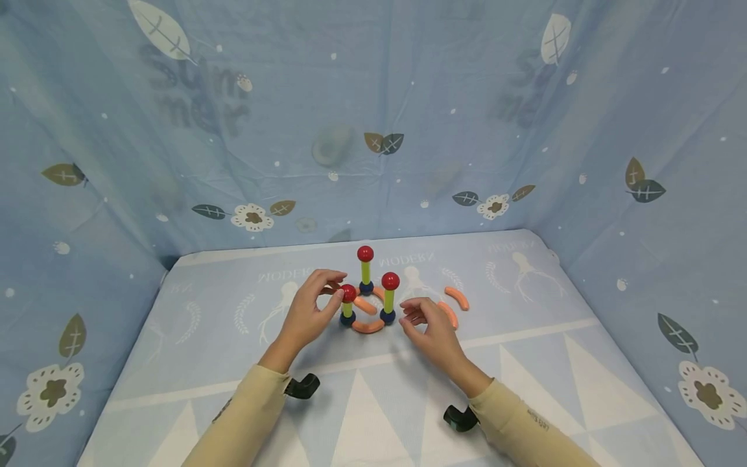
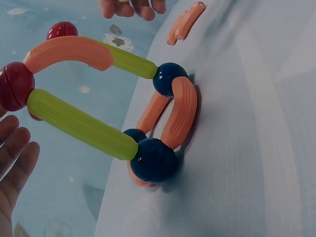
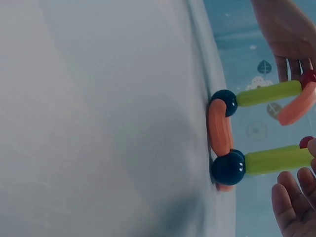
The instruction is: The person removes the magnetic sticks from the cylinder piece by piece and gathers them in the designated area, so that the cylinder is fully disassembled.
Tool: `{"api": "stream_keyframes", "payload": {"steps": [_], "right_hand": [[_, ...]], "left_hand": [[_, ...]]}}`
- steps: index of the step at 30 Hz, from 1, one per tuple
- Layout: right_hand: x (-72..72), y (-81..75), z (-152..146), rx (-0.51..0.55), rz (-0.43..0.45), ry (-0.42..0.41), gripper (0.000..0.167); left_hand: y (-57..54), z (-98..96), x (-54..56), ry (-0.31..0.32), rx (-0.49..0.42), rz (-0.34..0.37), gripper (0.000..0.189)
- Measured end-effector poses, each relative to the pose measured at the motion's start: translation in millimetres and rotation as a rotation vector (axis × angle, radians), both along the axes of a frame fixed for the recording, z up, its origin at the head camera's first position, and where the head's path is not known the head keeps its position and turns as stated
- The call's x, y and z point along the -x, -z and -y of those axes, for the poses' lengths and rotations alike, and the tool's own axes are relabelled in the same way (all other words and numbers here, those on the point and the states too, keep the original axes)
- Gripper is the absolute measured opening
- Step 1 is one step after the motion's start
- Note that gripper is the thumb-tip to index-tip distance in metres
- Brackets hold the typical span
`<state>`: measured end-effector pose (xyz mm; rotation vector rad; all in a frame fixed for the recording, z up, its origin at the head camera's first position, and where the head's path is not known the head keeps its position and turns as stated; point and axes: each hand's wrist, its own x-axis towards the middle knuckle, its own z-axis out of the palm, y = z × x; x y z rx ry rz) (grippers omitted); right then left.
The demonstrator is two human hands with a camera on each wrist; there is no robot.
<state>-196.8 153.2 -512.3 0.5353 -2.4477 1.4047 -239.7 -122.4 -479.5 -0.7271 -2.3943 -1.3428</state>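
- Hands, two, well apart from each other. Left hand [image 1: 312, 314]: fingers loosely bent, close at the front-left red ball [image 1: 348, 293]; I cannot tell whether they touch it.
- Right hand [image 1: 430, 326]: fingers relaxed, thumb apart from them, just right of the front-right red ball [image 1: 390, 281].
- Frame [image 1: 365, 305], one, upright on the worktop [image 1: 222, 337], between the hands I watch: three blue balls [image 1: 388, 316] below, linked by curved orange sticks; three yellow-green rods [image 1: 389, 300] standing, each topped in red.
- Upper orange stick [image 2: 69, 49]: one end on the front-left red ball, other end free.
- Loose orange sticks [image 1: 457, 298], two: lying right of the frame, near the right hand.
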Motion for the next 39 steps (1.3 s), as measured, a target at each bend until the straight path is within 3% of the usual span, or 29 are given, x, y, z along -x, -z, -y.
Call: {"api": "stream_keyframes", "payload": {"steps": [6,14,20,39], "right_hand": [[-6.6,3.3,7,-0.017,-0.06,-0.034,0.027],[-7.1,2.9,25,-0.015,-0.128,-0.081,0.032],[-2.2,-0.2,41,-0.01,-0.169,-0.103,0.042],[7.9,-7.4,67,0.059,-0.091,-0.068,0.039]], "left_hand": [[0.8,5.5,-1.2,-0.007,-0.012,0.02,0.029],[1.5,8.3,-0.6,0.061,-0.025,0.003,0.038],[1.8,8.5,0.1,0.079,-0.017,0.003,0.034],[2.8,6.1,0.6,0.112,-0.071,0.065,0.034]]}}
